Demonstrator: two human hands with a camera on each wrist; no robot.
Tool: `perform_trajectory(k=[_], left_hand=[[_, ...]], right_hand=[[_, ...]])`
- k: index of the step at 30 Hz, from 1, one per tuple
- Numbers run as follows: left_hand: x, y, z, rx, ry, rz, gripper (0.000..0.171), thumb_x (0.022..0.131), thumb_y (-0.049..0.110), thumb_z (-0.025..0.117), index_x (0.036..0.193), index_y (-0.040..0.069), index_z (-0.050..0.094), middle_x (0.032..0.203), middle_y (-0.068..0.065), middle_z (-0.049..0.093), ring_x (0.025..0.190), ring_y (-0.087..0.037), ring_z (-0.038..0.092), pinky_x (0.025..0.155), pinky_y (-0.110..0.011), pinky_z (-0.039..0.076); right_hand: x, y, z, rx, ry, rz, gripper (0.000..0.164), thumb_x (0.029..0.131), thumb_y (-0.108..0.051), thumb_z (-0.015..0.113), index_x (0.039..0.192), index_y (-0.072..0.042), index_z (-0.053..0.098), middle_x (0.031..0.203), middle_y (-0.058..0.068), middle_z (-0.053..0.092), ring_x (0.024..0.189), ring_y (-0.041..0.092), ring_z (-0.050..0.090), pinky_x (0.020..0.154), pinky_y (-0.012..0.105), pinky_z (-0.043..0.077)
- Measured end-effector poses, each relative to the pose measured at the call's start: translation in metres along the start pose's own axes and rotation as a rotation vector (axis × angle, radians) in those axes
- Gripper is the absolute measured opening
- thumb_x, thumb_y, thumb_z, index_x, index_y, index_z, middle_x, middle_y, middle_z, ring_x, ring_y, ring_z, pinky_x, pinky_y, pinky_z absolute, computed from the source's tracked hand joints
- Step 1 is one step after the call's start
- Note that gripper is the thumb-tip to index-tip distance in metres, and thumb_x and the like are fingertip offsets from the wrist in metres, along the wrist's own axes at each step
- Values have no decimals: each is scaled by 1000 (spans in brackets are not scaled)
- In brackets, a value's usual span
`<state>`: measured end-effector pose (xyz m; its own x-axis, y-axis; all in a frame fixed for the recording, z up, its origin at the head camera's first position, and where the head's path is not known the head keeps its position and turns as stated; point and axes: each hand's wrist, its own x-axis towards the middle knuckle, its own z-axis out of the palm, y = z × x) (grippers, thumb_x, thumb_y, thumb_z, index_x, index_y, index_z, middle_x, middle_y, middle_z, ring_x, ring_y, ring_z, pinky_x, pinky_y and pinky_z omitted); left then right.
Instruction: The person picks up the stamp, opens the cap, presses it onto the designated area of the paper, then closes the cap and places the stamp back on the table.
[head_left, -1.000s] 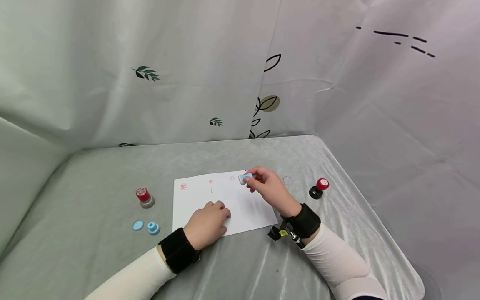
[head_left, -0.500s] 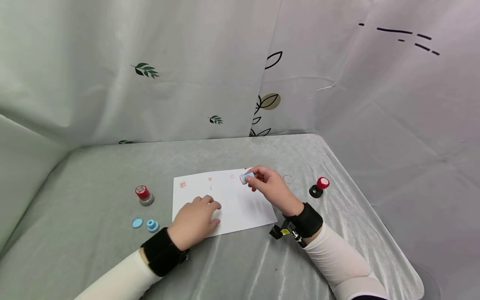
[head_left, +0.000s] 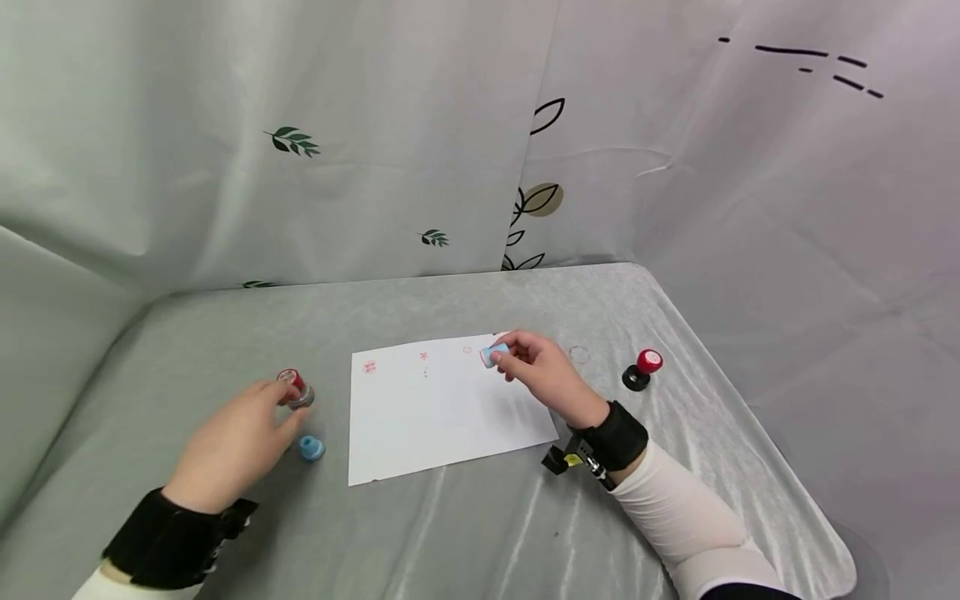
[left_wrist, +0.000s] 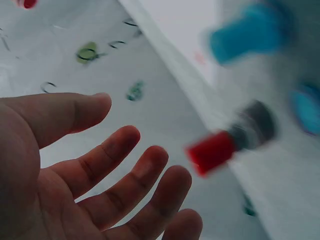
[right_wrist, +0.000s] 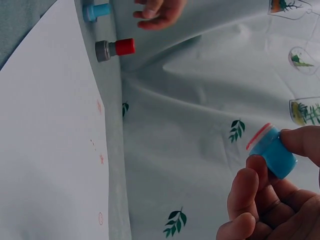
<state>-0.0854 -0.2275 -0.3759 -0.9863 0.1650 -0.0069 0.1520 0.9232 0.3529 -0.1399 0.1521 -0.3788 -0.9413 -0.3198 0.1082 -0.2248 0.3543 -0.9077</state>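
My right hand [head_left: 543, 371] pinches a small blue stamp [right_wrist: 277, 152] between thumb and fingers, over the white paper's [head_left: 442, 417] far right part. Its red-edged stamping face points left in the head view. Fingers spread and holding nothing, my left hand [head_left: 236, 442] hovers left of the paper. Near its fingertips in the head view is a stamp with a red handle [left_wrist: 212, 152] and grey base. A blue stepped piece [head_left: 311, 448] stands by its thumb. The round blue disc [left_wrist: 307, 110] appears in the left wrist view but is hidden behind the hand in the head view.
Red prints, including a round one [head_left: 370, 367] and a flower-like one [head_left: 423, 356], line the paper's far side. A red-topped stamp with a black base [head_left: 636, 379] stands on the grey cloth-covered table [head_left: 465, 533] at right. Pale curtains [head_left: 390, 125] rise behind.
My left hand has lifted off the paper and moved left to the red-handled stamp and blue pieces. The right hand stays nearly in place, still pinching the blue stamp.
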Motion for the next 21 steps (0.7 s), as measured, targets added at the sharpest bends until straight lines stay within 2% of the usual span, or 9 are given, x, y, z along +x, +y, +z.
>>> perform_trajectory(k=[4,9,13,15,17,21], left_hand=[[0,-27,6,-26,-99,-54,33,92,28,65,106,-1,62,101,-21,63,76,-26,56,61,-43,48],[2,-48,13,-12,-198,-89,49,88,33,70,113,-7,58,106,-28,61,90,-38,57,68,-52,49],[5,-54,18,21,-225,-89,55,83,34,74,114,-9,58,101,-26,63,87,-35,58,70,-53,50],[6,-53,21,42,-221,-88,53,82,32,76,111,-8,60,97,-24,63,83,-32,58,69,-53,50],[6,-52,24,65,-225,-91,49,82,31,76,109,-7,61,95,-22,63,82,-31,58,69,-52,50],[6,-51,28,106,-229,-100,42,82,29,75,105,-5,64,93,-21,61,78,-29,56,68,-52,50]], right_hand=[[0,2,-3,-3,-10,-20,19,95,-24,62,107,-10,65,87,14,63,73,22,57,68,33,44],[0,0,-2,7,-21,-33,16,95,-19,64,105,-7,65,87,13,63,74,23,57,68,35,46],[2,1,0,6,-27,-29,15,95,-18,63,105,-7,64,88,13,63,73,21,57,69,40,47],[4,6,0,8,-34,-29,15,95,-19,63,106,-8,63,90,16,63,73,20,57,69,41,48],[3,6,0,8,-38,-23,15,95,-19,63,106,-8,63,92,19,64,74,20,57,69,37,48],[3,6,1,12,-39,-16,14,95,-19,63,105,-9,64,91,16,64,75,20,57,70,37,49]])
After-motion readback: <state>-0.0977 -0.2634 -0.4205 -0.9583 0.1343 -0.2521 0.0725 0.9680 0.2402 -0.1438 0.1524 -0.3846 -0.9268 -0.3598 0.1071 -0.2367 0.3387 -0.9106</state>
